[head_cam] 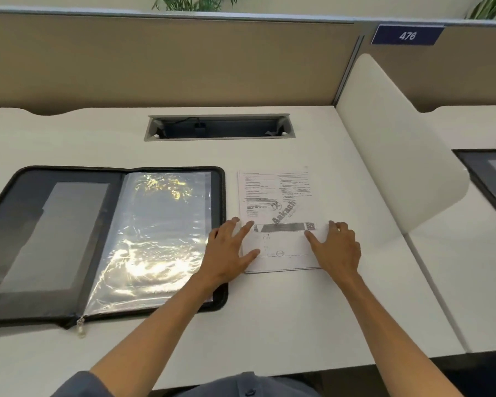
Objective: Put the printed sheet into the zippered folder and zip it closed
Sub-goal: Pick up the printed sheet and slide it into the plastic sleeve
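My hands (232, 250) cover the printed sheet's (278, 196) lower corners; its small text is unreadable. The zippered folder's (103, 242) left edge runs out of frame.

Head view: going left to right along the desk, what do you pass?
Open folder → left hand → printed sheet → right hand → white divider → second folder at the right edge.
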